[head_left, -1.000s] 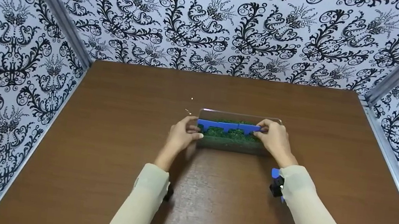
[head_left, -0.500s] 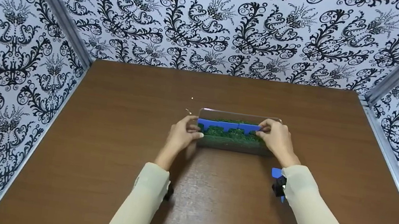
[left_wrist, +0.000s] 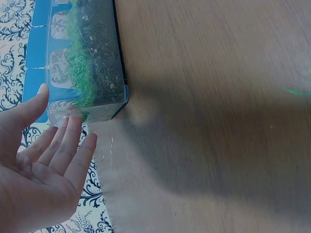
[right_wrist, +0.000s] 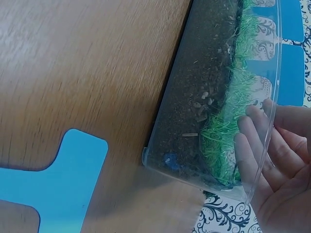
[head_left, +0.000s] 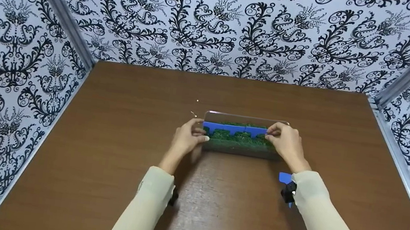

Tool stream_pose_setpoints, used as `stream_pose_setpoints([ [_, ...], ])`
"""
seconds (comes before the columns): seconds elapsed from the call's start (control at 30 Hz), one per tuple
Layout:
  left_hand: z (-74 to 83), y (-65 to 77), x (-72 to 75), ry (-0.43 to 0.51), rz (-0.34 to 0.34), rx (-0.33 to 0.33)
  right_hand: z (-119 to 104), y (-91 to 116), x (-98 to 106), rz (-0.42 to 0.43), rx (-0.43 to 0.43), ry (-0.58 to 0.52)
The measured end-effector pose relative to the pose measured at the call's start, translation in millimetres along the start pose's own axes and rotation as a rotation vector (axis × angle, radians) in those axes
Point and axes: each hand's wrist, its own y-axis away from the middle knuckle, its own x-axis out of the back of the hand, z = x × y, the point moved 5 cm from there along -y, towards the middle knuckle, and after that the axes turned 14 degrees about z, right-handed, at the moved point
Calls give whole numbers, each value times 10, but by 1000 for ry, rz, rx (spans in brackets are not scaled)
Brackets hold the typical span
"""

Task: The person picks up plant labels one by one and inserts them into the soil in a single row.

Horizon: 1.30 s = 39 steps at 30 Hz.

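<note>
A clear plastic box with dark soil and green artificial grass rests on the table. A row of flat blue cut-out pieces stands upright along it, edges nearly meeting. At the box's left end is my left hand, thumb at the near rim and relaxed fingers against the end wall. My right hand reaches over the right end; its bent fingertips show through the clear wall, right beside the row's end, with nothing visible between them. A loose blue cut-out piece lies flat near my right wrist.
The brown wooden table runs back to patterned walls with metal corner posts. Small pale specks lie behind the box's left end. A green strand lies on the table. Black cameras are worn at the wrists.
My right hand has shifted slightly right, from over the end of the blue row to just beside it, uncovering that end. The left hand and the box have stayed in place.
</note>
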Motion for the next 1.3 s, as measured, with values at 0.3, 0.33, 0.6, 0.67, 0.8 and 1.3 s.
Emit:
stream_pose_setpoints([
  [0.3, -13, -26, -1, -47, 8, 11, -6, 27, 35, 8, 22, -17],
  [0.33, -12, -26, -2, -47, 9, 10, -2, 28, 38, 8, 22, -15],
  [0.6, 3, -11, 4, -37, 6, 12, -2, 36, 61, 19, 17, -1],
  [0.67, 4, -11, 4, -30, 5, 15, -5, 36, 67, 22, 17, 1],
  [0.8, 1, -15, 1, -23, 6, 15, -9, 35, 89, 27, 23, 2],
  [1.3, -14, -25, -7, -7, -11, 9, 11, 52, 140, 27, 32, -13],
])
